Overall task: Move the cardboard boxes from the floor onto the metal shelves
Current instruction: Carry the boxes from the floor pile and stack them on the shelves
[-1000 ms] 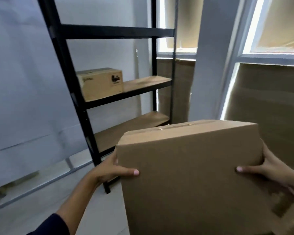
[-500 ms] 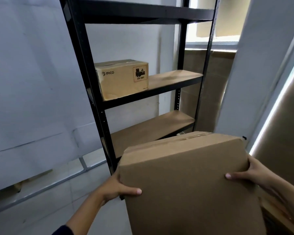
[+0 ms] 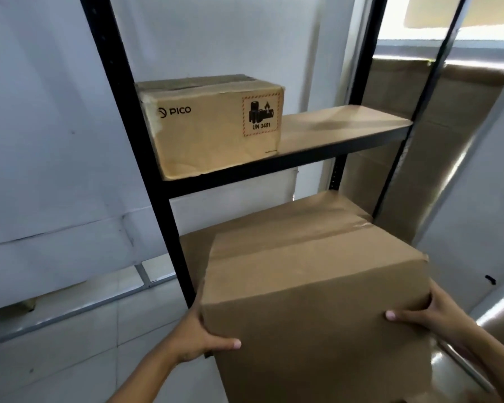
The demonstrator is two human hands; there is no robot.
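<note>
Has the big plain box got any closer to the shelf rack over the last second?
Yes. The plain box has closed in on the black rack, its far edge now overlapping the lower shelf.

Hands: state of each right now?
Left hand: grips the left side of the large cardboard box, thumb across its front.
Right hand: grips the same box's right side, thumb on the front.

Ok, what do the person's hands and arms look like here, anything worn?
Both hands are bare: the left hand and right hand show no gloves, rings or watch. The forearms in view are bare too, with no sleeve visible. Fingernails are short and unpainted.
</note>
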